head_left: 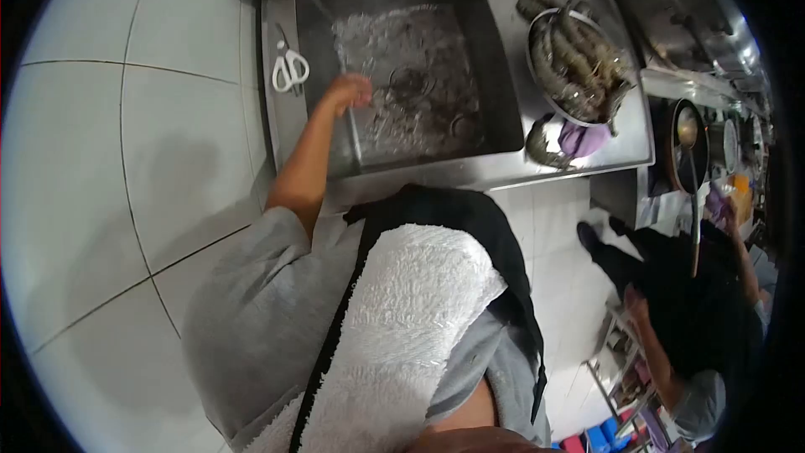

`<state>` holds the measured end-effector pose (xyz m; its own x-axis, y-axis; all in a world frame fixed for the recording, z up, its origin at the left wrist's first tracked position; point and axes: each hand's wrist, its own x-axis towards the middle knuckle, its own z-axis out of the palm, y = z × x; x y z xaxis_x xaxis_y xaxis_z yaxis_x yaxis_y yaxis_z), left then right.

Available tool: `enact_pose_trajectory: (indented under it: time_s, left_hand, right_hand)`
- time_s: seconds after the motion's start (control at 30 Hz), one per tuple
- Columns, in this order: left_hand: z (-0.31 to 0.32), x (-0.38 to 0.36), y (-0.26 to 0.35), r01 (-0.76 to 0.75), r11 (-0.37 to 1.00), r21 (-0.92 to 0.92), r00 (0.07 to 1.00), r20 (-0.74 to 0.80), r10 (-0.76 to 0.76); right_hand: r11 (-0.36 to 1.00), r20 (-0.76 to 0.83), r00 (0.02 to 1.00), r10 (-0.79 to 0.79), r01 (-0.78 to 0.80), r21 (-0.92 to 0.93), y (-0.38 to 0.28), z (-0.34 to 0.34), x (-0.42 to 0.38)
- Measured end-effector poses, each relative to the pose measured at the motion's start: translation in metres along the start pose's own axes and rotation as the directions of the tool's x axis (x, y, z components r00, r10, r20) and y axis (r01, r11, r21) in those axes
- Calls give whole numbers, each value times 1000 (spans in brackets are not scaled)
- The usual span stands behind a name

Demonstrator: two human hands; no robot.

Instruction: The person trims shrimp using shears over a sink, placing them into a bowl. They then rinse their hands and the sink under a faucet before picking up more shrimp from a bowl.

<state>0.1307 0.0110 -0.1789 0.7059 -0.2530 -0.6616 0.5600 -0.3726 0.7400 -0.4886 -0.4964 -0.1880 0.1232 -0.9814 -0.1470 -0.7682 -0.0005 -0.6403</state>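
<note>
Reaching into a steel sink (495, 130) of water, the person's left hand (350, 91) hovers with fingers curled loosely, grasping nothing visible. White-handled scissors (290, 69) lie just beside it on the sink's rim. On the counter beyond, a metal bowl (537, 75) holds prawns (579, 63). Another person (696, 319) crouches at right. The right hand is out of view.

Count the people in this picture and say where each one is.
2. The camera wearer, left hand reaching into the sink, fills the centre. A second person bends at lower right. Others may be hidden beyond the frame.
</note>
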Motion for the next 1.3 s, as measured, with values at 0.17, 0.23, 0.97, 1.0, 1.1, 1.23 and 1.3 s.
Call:
enact_pose_trajectory:
  time_s: [0.17, 0.23, 0.97, 1.0, 1.1, 1.23, 1.3]
  left_hand:
    - [-14, 3, 32, 50, 994, -92, 999, 16, -49]
    - [-7, 11, 35, 34, 997, -65, 997, 69, -30]
    - [265, -162, 130, -893, 444, 70, 316, 801, 509]
    - [286, -183, 133, -862, 499, 88, 298, 885, 358]
    - [350, -207, 95, -914, 405, -1, 117, 957, 266]
    - [447, -211, 46, -944, 285, 166, 160, 986, -46]
    - [493, -170, -4, -948, 284, 142, 132, 990, -54]
  right_hand:
    - [955, 577, 789, 212, -41, -295, 43, 83, -155]
    - [932, 652, 720, 239, 18, -362, 55, 93, -193]
    - [975, 574, 810, 121, 12, -223, 158, 110, -293]
    - [960, 555, 785, 275, -252, -120, 139, 103, -283]
    - [569, 502, 623, 600, -773, 280, 88, 67, -266]
    - [371, 532, 548, 645, -834, 409, 176, 61, -224]
    - [331, 455, 523, 720, -836, 437, 174, 29, -188]
